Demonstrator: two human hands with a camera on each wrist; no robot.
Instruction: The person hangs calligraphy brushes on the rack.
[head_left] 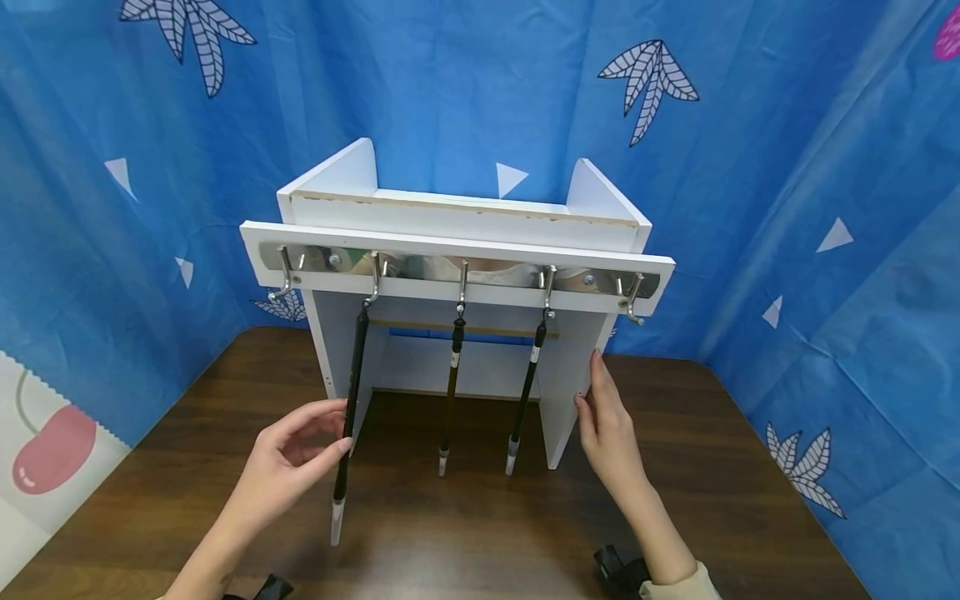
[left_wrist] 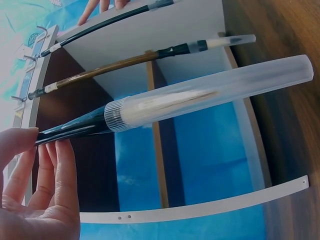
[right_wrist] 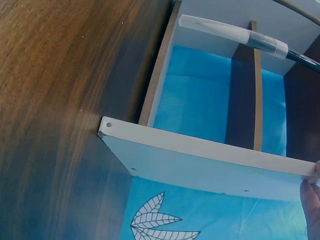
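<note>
Three capped calligraphy brushes hang from the hooks of a white rack. My left hand pinches the black handle of the leftmost brush between thumb and fingers, its loop still on the second hook. In the left wrist view, its clear cap covers pale bristles. A brown-handled brush hangs on the middle hook and a dark brush on the fourth. My right hand rests with straight fingers against the front edge of the rack's right side panel.
The rack stands on a brown wooden table. Its outermost hooks, a left hook and a right hook, carry nothing. A blue patterned curtain hangs behind and at the sides.
</note>
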